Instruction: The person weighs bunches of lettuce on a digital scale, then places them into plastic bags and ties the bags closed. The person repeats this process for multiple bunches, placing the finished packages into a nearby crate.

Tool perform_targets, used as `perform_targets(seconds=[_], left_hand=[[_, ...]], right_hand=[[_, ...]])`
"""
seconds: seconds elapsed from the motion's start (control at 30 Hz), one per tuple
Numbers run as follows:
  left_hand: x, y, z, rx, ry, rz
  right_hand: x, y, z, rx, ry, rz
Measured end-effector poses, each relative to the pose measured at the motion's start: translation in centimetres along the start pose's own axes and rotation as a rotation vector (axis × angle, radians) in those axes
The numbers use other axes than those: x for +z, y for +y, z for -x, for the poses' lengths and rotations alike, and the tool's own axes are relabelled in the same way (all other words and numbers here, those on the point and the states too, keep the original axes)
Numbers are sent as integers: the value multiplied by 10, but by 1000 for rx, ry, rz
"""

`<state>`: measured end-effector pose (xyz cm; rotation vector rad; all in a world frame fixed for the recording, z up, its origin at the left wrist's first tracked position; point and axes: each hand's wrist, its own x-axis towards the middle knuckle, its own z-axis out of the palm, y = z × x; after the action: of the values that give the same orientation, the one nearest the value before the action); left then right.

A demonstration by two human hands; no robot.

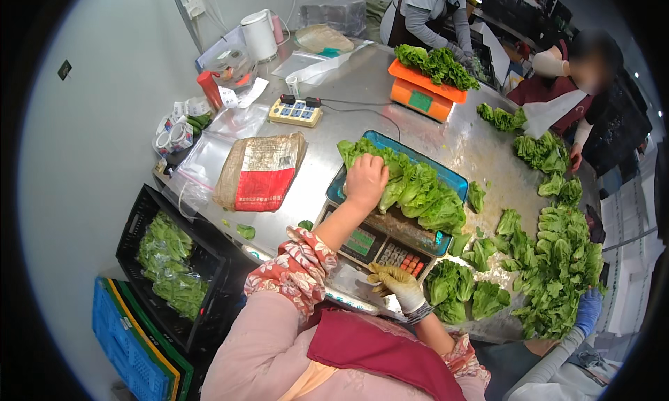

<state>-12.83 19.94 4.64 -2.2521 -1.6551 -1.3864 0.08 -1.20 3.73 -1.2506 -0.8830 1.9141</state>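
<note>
Several green lettuce heads (pixel 416 188) lie in a row on the blue tray (pixel 453 179) of a digital scale. My bare left hand (pixel 367 179) is curled over the left end of this row, its fingertips hidden in the leaves. Beside the scale's keypad (pixel 401 258), near its front edge, is my right hand (pixel 401 287) in a yellow and white glove. It holds nothing visible, and its fingers are slightly apart. A lit display (pixel 359 241) sits left of the keys. More lettuce heads (pixel 450 288) rest just right of the scale.
A lettuce pile (pixel 562 254) covers the table's right side, with a co-worker's blue-gloved hand (pixel 589 309) at it. Farther back, an orange scale (pixel 422 99) bears lettuce near two other people. A power strip (pixel 295 112) and brown-red sack (pixel 260 172) lie left. A black crate (pixel 209 301) holds bagged greens.
</note>
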Motion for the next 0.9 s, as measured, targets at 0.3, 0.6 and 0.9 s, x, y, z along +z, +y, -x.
perform_targets(seconds=[0.3, 0.6, 0.9], left_hand=[[-53, -17, -9, -214, -121, 250], [-80, -67, 10, -338, -72, 285], [-126, -196, 90, -358, -172, -175]], right_hand=[[-8, 8, 7, 5, 39, 10], [-19, 8, 22, -19, 43, -43], [-26, 35, 33, 49, 78, -85]])
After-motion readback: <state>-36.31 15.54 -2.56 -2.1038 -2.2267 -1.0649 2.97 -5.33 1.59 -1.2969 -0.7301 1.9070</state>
